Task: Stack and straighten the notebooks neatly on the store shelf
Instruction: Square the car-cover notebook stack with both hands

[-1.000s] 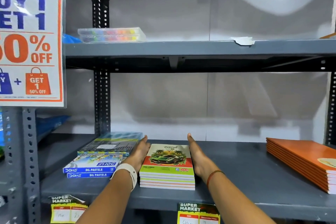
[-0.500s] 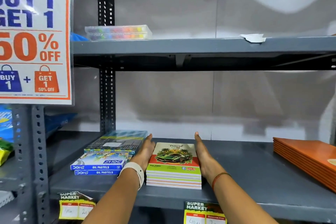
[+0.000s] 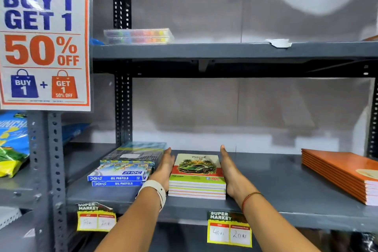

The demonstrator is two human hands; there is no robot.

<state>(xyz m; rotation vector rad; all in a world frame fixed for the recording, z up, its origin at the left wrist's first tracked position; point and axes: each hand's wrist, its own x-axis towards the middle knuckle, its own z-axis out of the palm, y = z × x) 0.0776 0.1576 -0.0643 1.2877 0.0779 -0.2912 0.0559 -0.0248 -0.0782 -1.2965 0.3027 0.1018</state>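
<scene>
On the lower grey shelf [image 3: 276, 186], near its front edge, sits a squared stack of notebooks [image 3: 197, 178], the top cover showing a green car under palm trees with a red band and a lime strip below it. Both hands are flat and open, fingers straight and together, pressed against the stack's two sides: the left hand [image 3: 164, 166] lies along its left edge, the right hand [image 3: 229, 170] along its right edge, neither one gripping anything. A white band [image 3: 155, 189] circles the left wrist and a thin red thread [image 3: 250, 197] the right. Just left of the left hand are two blue oil pastel boxes [image 3: 119, 178], one on the other, with a darker flat pack [image 3: 133, 153] lying behind and partly over them. Well to the right on the same shelf rests a stack of orange books [image 3: 339, 172], angled and running out of view at the right edge. Two yellow price tags hang from the shelf's front lip, one [image 3: 96, 218] below the pastels and another [image 3: 229, 230] below the right forearm, with handwritten figures. On the shelf above [image 3: 225, 51] stands a clear case of coloured sticks [image 3: 138, 36] toward the left, and a scrap of white paper [image 3: 280, 43] lies at its front edge. A large sale sign [image 3: 44, 43] reading "BUY 1 GET 1 50% OFF" is fixed to the perforated upright [image 3: 55, 170] at far left, with bright packets [image 3: 12, 145] beyond it.
</scene>
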